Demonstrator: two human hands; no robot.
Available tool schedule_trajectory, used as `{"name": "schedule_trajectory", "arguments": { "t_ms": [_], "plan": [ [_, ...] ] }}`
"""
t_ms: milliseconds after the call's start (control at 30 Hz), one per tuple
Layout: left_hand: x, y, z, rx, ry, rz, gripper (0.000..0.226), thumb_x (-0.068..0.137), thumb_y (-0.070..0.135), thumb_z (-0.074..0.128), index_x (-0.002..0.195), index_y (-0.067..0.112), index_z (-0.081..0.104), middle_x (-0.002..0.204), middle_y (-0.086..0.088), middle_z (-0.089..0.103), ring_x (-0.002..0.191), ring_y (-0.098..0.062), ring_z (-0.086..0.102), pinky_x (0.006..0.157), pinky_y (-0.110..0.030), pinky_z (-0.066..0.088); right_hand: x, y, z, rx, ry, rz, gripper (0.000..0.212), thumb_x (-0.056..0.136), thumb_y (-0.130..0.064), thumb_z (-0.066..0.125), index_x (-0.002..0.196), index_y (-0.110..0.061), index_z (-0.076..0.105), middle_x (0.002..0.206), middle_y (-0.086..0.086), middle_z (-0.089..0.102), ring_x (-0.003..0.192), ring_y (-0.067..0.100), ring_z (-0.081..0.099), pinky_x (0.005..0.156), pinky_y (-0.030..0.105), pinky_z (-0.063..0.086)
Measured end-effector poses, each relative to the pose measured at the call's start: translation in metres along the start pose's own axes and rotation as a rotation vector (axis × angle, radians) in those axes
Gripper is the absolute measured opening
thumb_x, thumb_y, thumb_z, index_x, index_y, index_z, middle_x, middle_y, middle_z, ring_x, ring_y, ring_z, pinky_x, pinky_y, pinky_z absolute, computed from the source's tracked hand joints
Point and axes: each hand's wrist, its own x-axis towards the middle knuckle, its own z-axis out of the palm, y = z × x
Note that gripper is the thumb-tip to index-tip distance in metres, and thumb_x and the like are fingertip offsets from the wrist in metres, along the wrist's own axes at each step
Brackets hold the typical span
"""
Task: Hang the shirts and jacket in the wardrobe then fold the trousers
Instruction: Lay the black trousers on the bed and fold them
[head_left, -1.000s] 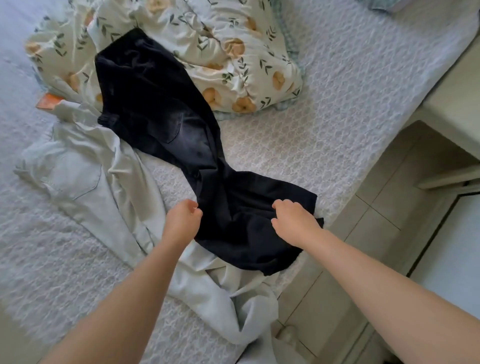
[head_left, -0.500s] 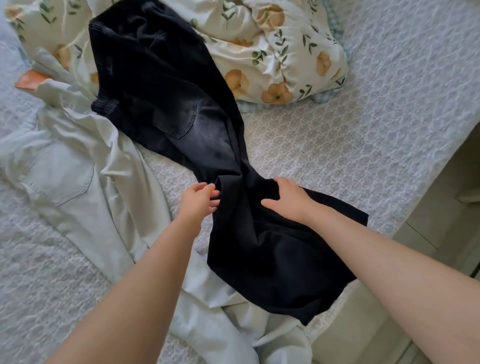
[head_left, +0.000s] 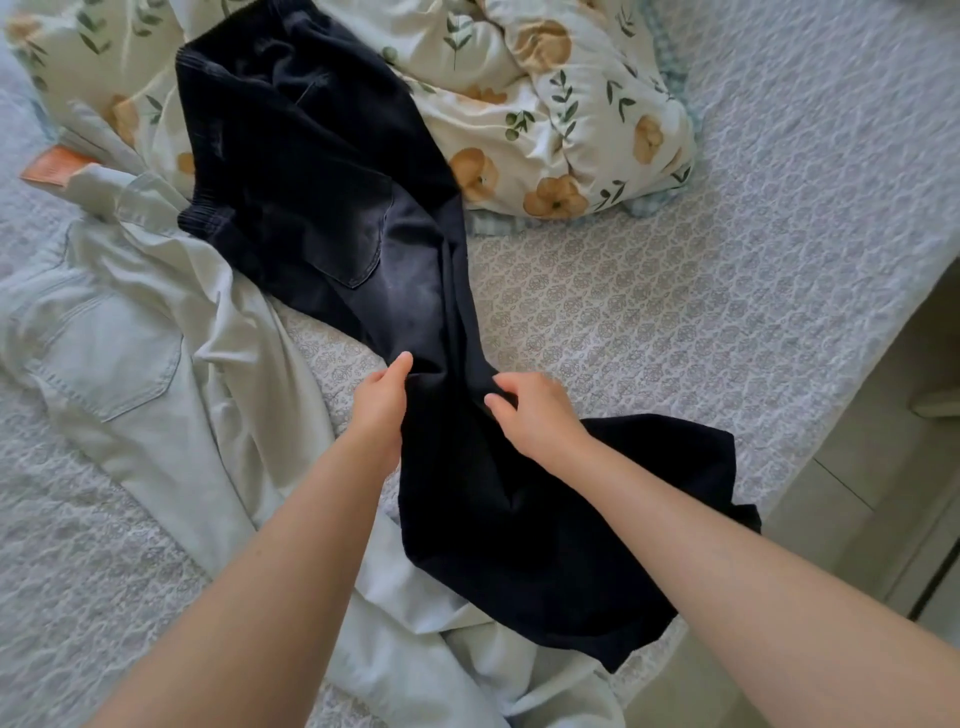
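Quilted bed (head_left: 675, 291) under everything. Both the left hand (head_left: 382, 400) and right hand (head_left: 535, 415) pinch black jeans (head_left: 332, 208); pale jeans (head_left: 130, 338) lie crumpled left of them.

Soft, even daylight fills the view — bright, no glare. Shadows are faint; the black trousers (head_left: 332, 218) lose fold detail. Slight blur and wide-angle bending at edges.

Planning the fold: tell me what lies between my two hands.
In the head view, a bunched stretch of the black denim trousers spans between the left hand and right hand; both grip it.
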Motion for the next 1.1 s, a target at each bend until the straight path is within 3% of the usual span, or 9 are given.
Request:
{"name": "schedule_trajectory", "arguments": {
  "t_ms": [100, 167, 300, 367, 467, 667, 833, 967, 1100],
  "plan": [
    [-0.004, 0.006, -0.002, -0.166, -0.026, -0.073, 0.048, 0.091, 0.041, 0.067, 0.127, 0.011, 0.057, 0.123, -0.013, 0.066, 0.108, -0.030, 0.066, 0.099, -0.047, 0.051, -0.023, 0.005, -0.004, 0.122, 0.010, -0.032, 0.034, 0.095, -0.020, 0.056, 0.062, -0.028, 0.057, 0.051, -0.019, 0.046, 0.055, -0.003, 0.043, 0.058, 0.012, 0.033],
    [-0.011, 0.010, -0.003, -0.199, -0.035, -0.089, 0.057, 0.084, 0.041, 0.074, 0.129, 0.010, 0.056, 0.120, -0.013, 0.067, 0.105, -0.029, 0.068, 0.095, -0.045, 0.054, -0.038, 0.006, -0.008, 0.180, -0.006, -0.033, 0.046, 0.094, -0.018, 0.057, 0.052, -0.036, 0.051, 0.046, -0.020, 0.045, 0.048, -0.003, 0.042, 0.052, 0.011, 0.034],
    [-0.033, 0.015, 0.000, -0.197, 0.041, 0.017, 0.045, 0.080, 0.024, 0.081, 0.118, 0.008, 0.062, 0.109, -0.008, 0.072, 0.096, -0.026, 0.070, 0.088, -0.041, 0.057, -0.067, 0.010, -0.020, 0.218, -0.019, -0.014, 0.036, 0.094, -0.021, 0.057, 0.060, -0.022, 0.046, 0.055, -0.011, 0.039, 0.053, 0.004, 0.037, 0.055, 0.020, 0.032],
    [-0.051, 0.016, 0.002, -0.009, 0.123, 0.166, 0.025, 0.082, 0.016, 0.077, 0.104, 0.011, 0.064, 0.103, -0.007, 0.073, 0.091, -0.023, 0.070, 0.082, -0.037, 0.057, -0.081, 0.011, -0.031, 0.126, 0.016, -0.023, 0.038, 0.094, -0.022, 0.057, 0.060, -0.018, 0.040, 0.053, -0.012, 0.038, 0.051, 0.003, 0.035, 0.053, 0.017, 0.032],
    [-0.084, 0.014, -0.001, 0.273, 0.219, 0.385, 0.011, 0.085, 0.015, 0.070, 0.089, 0.013, 0.060, 0.090, -0.004, 0.070, 0.089, -0.025, 0.068, 0.081, -0.040, 0.057, -0.108, 0.008, -0.047, 0.039, 0.083, -0.041, 0.041, 0.094, -0.019, 0.058, 0.058, -0.021, 0.036, 0.054, -0.011, 0.041, 0.054, 0.005, 0.038, 0.055, 0.017, 0.034],
    [-0.151, 0.007, -0.004, 0.330, 0.154, 0.502, 0.009, 0.087, 0.013, 0.066, 0.095, 0.013, 0.062, 0.090, -0.003, 0.070, 0.089, -0.024, 0.066, 0.086, -0.049, 0.055, -0.166, 0.003, -0.067, 0.075, 0.039, 0.029, 0.033, 0.092, -0.016, 0.062, 0.068, -0.034, 0.051, 0.087, -0.012, 0.054, 0.080, -0.002, 0.054, 0.073, 0.005, 0.035],
    [-0.199, -0.003, -0.008, 0.317, -0.005, 0.503, 0.018, 0.086, 0.005, 0.066, 0.098, 0.018, 0.064, 0.088, 0.002, 0.071, 0.086, -0.014, 0.068, 0.082, -0.035, 0.058, -0.189, 0.001, -0.082, 0.124, -0.128, 0.180, 0.036, 0.090, -0.020, 0.060, 0.058, -0.031, 0.049, 0.059, -0.015, 0.048, 0.062, 0.002, 0.047, 0.065, 0.025, 0.037],
    [-0.231, -0.012, -0.014, 0.304, -0.204, 0.501, 0.029, 0.089, 0.005, 0.063, 0.104, 0.029, 0.067, 0.093, 0.009, 0.073, 0.089, -0.007, 0.069, 0.080, -0.028, 0.058, -0.180, -0.008, -0.095, 0.300, -0.075, 0.358, 0.012, 0.097, -0.035, 0.051, 0.090, -0.030, 0.059, 0.080, -0.011, 0.056, 0.075, 0.005, 0.053, 0.071, 0.021, 0.039],
    [-0.253, -0.019, -0.011, 0.601, -0.185, 0.630, 0.025, 0.094, 0.015, 0.062, 0.118, 0.014, 0.061, 0.098, 0.015, 0.068, 0.102, -0.009, 0.064, 0.084, -0.020, 0.049, -0.179, -0.022, -0.108, -0.213, 0.027, 0.247, 0.038, 0.100, -0.039, 0.042, 0.119, -0.009, 0.057, 0.118, 0.008, 0.056, 0.110, 0.027, 0.055, 0.090, 0.033, 0.042]
  ]
}}
